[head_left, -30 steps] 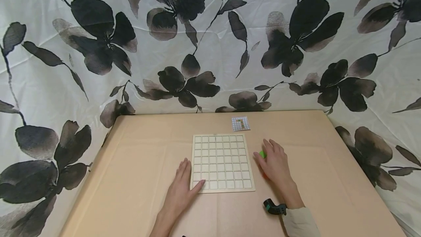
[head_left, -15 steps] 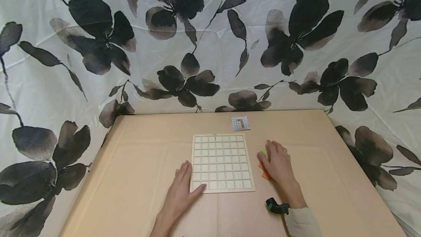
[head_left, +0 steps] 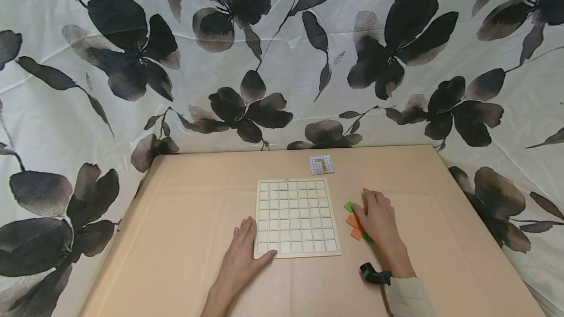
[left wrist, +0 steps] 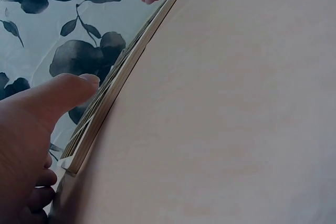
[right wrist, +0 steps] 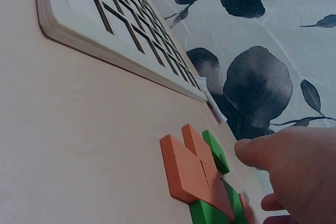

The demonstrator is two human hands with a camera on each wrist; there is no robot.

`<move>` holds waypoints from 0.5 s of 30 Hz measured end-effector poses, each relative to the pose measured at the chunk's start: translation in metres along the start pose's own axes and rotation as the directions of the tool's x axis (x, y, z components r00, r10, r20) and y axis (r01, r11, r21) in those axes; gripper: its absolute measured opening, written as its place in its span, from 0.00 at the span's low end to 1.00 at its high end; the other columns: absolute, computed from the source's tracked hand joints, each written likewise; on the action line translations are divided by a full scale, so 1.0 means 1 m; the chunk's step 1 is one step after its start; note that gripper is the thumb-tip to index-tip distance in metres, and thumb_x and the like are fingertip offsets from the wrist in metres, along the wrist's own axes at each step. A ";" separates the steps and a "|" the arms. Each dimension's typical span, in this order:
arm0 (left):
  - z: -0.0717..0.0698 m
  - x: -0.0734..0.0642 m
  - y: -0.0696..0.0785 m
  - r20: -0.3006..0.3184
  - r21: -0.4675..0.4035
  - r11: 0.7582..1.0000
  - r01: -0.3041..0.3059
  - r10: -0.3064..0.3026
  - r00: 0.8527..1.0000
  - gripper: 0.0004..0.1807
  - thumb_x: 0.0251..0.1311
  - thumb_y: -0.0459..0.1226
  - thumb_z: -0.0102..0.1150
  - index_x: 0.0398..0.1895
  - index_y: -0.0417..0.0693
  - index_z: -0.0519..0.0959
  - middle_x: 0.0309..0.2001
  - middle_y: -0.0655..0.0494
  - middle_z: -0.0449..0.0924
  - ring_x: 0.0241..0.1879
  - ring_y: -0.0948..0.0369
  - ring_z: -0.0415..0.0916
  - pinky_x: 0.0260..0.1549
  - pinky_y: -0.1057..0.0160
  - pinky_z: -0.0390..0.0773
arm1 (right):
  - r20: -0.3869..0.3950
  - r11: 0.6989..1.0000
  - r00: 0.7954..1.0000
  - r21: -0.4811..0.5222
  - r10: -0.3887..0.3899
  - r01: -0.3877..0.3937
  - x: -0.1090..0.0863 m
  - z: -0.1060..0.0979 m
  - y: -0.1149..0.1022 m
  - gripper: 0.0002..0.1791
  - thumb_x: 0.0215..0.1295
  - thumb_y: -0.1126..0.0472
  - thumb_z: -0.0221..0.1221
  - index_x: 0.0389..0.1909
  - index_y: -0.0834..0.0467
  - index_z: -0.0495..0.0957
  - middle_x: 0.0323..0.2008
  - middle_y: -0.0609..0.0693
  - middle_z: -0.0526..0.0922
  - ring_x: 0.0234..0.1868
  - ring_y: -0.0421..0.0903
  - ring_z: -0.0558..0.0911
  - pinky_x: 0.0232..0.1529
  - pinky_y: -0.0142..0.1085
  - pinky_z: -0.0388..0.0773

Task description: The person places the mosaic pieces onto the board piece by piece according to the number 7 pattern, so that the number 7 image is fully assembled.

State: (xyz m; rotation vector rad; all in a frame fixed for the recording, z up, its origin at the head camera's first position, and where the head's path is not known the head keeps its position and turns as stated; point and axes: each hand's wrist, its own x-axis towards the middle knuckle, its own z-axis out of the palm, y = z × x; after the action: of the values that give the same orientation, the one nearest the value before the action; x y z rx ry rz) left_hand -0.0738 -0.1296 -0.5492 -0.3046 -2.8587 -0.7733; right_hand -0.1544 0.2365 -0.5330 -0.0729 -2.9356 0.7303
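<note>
A pale wooden board with a grid of square cells lies flat on the table. Along its left edge my left hand rests with fingers extended, the thumb over the near left corner. To the right of the board my right hand is over a small cluster of coloured tiles, its thumb apart from the nearest green tile. Orange tiles and another green tile lie close together. A bit of red tile shows by the fingers, which partly hide the cluster.
Behind the board lies a small card printed with a grid and a coloured figure. The wooden table meets a floral cloth at its back and sides. A dark band with a device circles my right wrist.
My right hand has moved a little to the right, uncovering the green and orange tiles. The left hand stays at the board's edge, almost unmoved.
</note>
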 end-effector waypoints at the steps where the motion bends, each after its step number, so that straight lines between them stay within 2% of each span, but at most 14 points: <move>1: 0.000 0.000 0.000 0.002 0.002 1.000 0.000 0.000 1.000 0.54 0.53 0.62 0.67 0.71 0.32 0.65 0.74 0.38 0.64 0.76 0.44 0.59 0.78 0.46 0.58 | -0.001 1.000 1.000 -0.003 0.003 -0.003 0.000 -0.001 0.000 0.37 0.70 0.48 0.60 0.69 0.68 0.66 0.64 0.72 0.68 0.62 0.69 0.68 0.61 0.69 0.70; 9: 0.002 -0.002 -0.002 0.007 0.013 1.000 0.004 -0.004 1.000 0.56 0.50 0.63 0.69 0.72 0.32 0.64 0.74 0.38 0.63 0.76 0.45 0.57 0.78 0.48 0.57 | -0.003 1.000 1.000 -0.015 0.009 -0.009 -0.001 -0.003 0.008 0.32 0.71 0.52 0.58 0.67 0.70 0.68 0.61 0.72 0.69 0.60 0.70 0.68 0.60 0.69 0.70; 15: 0.001 -0.002 -0.002 -0.001 0.011 1.000 -0.005 0.005 1.000 0.57 0.49 0.63 0.70 0.72 0.31 0.65 0.74 0.37 0.64 0.76 0.44 0.58 0.77 0.47 0.58 | -0.013 1.000 1.000 -0.018 0.002 -0.002 -0.002 -0.004 0.013 0.29 0.71 0.54 0.58 0.63 0.71 0.70 0.57 0.72 0.71 0.57 0.68 0.70 0.56 0.66 0.72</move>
State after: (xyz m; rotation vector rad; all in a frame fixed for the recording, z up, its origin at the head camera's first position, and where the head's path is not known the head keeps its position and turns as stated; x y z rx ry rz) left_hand -0.0722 -0.1314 -0.5513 -0.3100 -2.8591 -0.7565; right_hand -0.1517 0.2496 -0.5356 -0.0814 -2.9304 0.7014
